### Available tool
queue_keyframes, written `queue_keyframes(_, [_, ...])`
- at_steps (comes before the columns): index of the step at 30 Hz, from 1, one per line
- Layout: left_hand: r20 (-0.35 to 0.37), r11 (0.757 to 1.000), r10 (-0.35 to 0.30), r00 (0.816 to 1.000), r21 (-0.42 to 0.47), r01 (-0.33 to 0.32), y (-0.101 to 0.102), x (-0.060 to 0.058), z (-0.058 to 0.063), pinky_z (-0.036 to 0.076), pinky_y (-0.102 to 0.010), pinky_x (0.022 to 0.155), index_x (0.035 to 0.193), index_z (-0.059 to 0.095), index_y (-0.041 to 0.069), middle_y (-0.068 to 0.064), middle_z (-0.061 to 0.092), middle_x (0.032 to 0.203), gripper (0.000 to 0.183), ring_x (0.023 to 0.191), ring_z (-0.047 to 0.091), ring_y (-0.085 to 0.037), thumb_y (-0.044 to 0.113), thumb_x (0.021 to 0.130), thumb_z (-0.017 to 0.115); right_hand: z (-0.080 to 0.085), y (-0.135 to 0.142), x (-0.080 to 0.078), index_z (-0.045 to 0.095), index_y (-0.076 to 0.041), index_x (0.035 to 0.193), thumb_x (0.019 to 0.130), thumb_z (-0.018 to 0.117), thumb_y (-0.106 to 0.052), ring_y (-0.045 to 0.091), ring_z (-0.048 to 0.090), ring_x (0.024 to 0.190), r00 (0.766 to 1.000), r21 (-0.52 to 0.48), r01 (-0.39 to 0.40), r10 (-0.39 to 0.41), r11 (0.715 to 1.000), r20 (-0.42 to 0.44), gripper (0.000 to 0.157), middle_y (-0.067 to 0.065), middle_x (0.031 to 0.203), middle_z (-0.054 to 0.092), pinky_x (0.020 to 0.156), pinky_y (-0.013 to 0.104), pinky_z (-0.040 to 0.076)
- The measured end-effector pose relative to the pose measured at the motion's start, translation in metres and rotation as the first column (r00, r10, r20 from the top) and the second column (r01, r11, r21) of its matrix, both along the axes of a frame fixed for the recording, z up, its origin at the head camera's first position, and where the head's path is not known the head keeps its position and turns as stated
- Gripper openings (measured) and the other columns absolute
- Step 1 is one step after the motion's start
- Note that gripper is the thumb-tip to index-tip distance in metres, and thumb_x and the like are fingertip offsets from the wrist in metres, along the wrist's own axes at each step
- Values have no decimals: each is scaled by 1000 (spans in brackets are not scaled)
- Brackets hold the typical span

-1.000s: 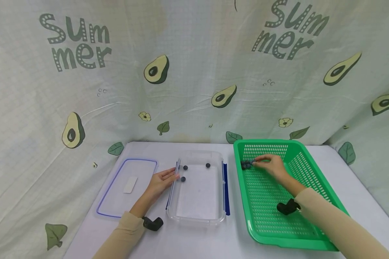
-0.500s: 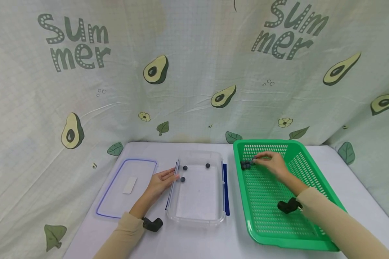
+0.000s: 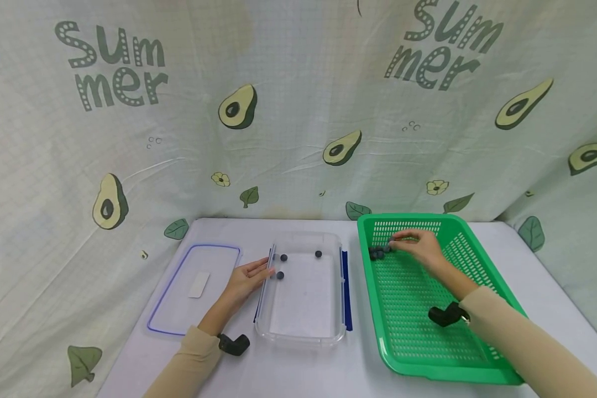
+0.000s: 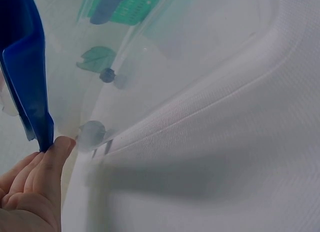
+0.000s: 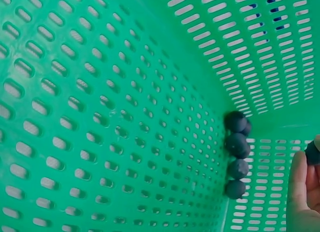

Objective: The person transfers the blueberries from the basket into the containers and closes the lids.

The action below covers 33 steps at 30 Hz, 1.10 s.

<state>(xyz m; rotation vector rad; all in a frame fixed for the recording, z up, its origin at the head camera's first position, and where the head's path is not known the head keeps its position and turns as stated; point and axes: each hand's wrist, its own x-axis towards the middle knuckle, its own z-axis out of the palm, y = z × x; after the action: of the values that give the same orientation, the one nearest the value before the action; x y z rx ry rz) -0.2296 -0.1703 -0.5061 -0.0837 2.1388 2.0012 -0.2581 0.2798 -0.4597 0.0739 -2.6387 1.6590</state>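
Note:
A clear plastic container (image 3: 305, 298) with blue side latches stands mid-table, with 3 blueberries (image 3: 318, 254) inside. My left hand (image 3: 246, 281) grips its left wall, thumb at the rim and fingers outside. In the left wrist view, the fingertips of that hand meet the lower end of a blue latch (image 4: 30, 77). My right hand (image 3: 423, 251) is inside the green basket (image 3: 385, 331) near its far left corner. Between its thumb and fingers it pinches a blueberry (image 5: 312, 153), partly cut off by the right wrist view's edge. Several more blueberries (image 5: 237, 145) lie in a row against the basket wall.
Left of the container lies a clear lid (image 3: 171, 290) with a blue rim and a white label. A patterned curtain (image 3: 288, 110) hangs behind the white table (image 3: 323, 367). The basket's raised rim borders the right hand's space.
My right hand has drawn back slightly up and to the right from the row of blueberries, with one in its fingertips. The left hand stays on the container.

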Motion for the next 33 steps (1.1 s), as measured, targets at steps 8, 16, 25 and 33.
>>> queue_keyframes(8, [-4, 1000, 5, 1000, 9, -5, 1, 1, 0, 51, -17, 77, 141, 55, 1, -18, 57, 137, 63, 110, 61, -10, 23, 87, 80, 7, -1, 0, 68, 7, 115, 89, 78, -23, -1, 64, 91, 1000, -18, -16, 16, 1000, -19, 41, 7, 109, 71, 86, 26, 52])
queue_keyframes(16, [6, 1000, 13, 1000, -16, -13, 1, 1, 2, 51, -17, 77, 141, 56, 5, -14, 59, 137, 63, 110, 61, -10, 24, 86, 80, 14, -3, 1, 67, 8, 117, 89, 78, -24, 1, 66, 92, 999, -73, -32, 30, 997, -21, 43, 5, 108, 71, 84, 19, 51])
queue_keyframes(25, [0, 1000, 5, 1000, -13, -5, 1, 2, 2, 48, -17, 74, 141, 56, 5, -14, 60, 135, 63, 103, 61, -9, 25, 87, 80, 27, -9, 4, 65, 9, 118, 90, 77, -23, 3, 66, 92, 997, -88, -80, 78, 993, -29, 44, 2, 107, 72, 83, 19, 52])
queue_keyframes(33, [-2, 1000, -1, 1000, -14, 1, 0, 1, 1, 49, -16, 76, 141, 56, 5, -14, 60, 135, 64, 107, 62, -9, 27, 86, 80, 38, -17, 5, 66, 9, 117, 90, 77, -21, 5, 67, 91, 993, -90, -118, 116, 989, -37, 42, 7, 107, 72, 83, 20, 53])
